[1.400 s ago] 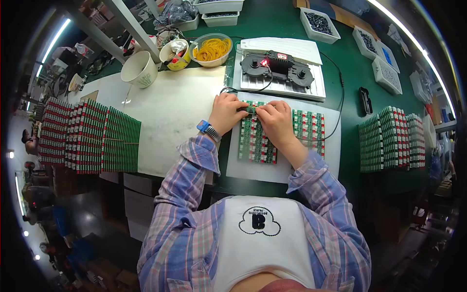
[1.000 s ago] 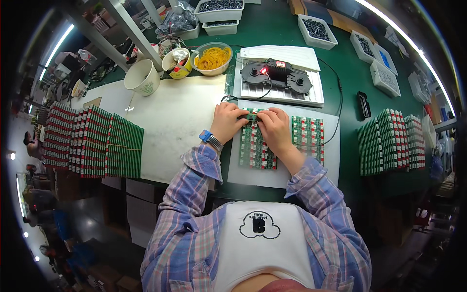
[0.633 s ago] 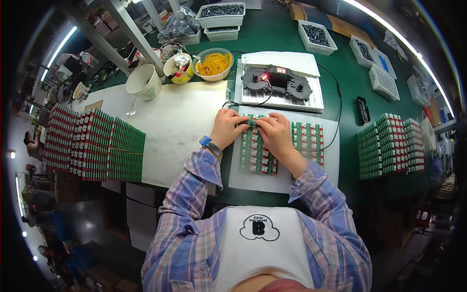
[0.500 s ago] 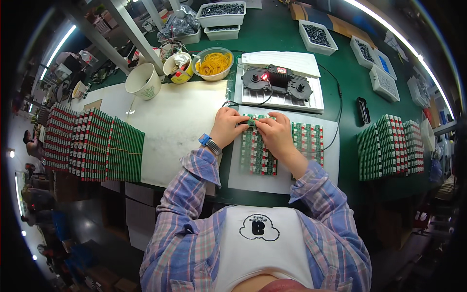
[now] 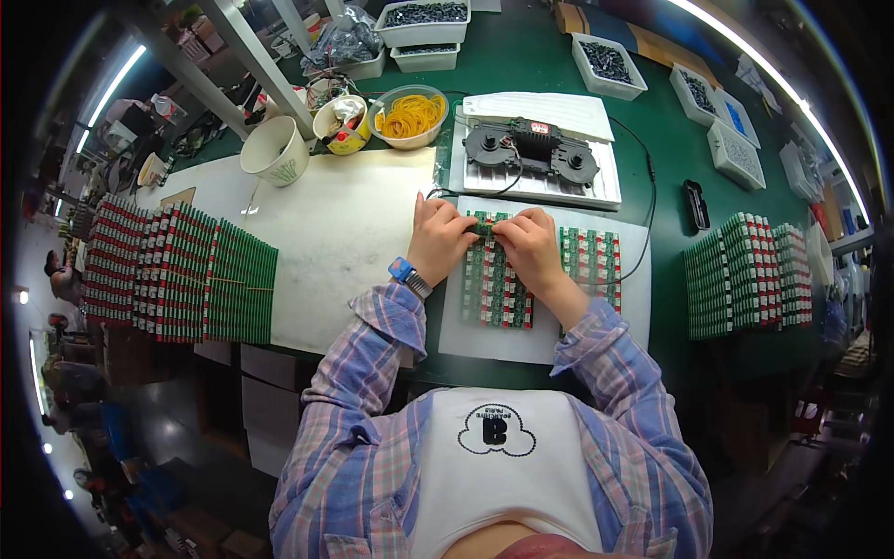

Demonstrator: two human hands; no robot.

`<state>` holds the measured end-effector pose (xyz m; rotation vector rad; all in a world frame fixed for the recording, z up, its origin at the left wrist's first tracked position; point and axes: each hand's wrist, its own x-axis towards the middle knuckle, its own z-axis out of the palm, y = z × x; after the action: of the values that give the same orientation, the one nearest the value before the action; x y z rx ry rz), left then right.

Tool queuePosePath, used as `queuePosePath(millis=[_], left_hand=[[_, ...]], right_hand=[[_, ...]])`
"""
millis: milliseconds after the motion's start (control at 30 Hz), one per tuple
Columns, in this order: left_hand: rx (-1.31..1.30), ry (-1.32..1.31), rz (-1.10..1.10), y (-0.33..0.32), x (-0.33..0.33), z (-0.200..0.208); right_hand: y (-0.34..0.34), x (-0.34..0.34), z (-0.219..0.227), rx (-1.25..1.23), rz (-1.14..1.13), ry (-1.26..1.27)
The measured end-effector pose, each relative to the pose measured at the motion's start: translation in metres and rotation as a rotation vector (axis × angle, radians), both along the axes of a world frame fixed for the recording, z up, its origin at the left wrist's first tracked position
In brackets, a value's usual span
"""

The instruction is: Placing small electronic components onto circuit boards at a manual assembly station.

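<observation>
Green circuit boards with red and white parts [image 5: 498, 293] lie in a panel on a pale work sheet [image 5: 545, 347]. At the panel's far edge my left hand [image 5: 440, 240] and my right hand [image 5: 533, 247] face each other, fingers closed. Between the fingertips they pinch a small green circuit board [image 5: 482, 228], partly hidden by the fingers. A second group of boards [image 5: 589, 261] lies to the right of my right hand. Just beyond my hands, a black device with two round knobs [image 5: 533, 154] rests on white foam [image 5: 596, 197].
Tall stacks of circuit boards stand at left [image 5: 177, 270] and right [image 5: 736, 279]. A bowl of yellow rubber bands [image 5: 410, 116], a white cup [image 5: 275, 154] and bins of small parts [image 5: 607, 65] sit farther back. A black cable [image 5: 652, 177] curves beside the foam.
Both hands have shifted slightly, the right one a little farther away, still closed on the small board. The red light on the black device no longer shows.
</observation>
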<state>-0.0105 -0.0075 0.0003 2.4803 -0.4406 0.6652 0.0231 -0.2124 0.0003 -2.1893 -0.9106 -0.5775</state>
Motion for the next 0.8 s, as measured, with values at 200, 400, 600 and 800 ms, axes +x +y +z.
queuePosePath(millis=[200,400,600,800], left_hand=[[0.006,0.062,-0.008,0.0,0.002,0.005],[-0.042,0.054,-0.038,0.006,0.009,0.008],[-0.027,0.058,0.001,0.003,0.024,0.005],[-0.051,0.012,0.023,0.002,0.02,-0.007]], right_hand=[[-0.002,0.004,-0.003,0.053,0.038,0.173],[-0.002,0.009,0.005,0.064,0.041,0.151],[0.0,0.019,0.002,0.061,-0.004,0.168],[0.004,0.021,-0.004,0.058,-0.029,0.023]])
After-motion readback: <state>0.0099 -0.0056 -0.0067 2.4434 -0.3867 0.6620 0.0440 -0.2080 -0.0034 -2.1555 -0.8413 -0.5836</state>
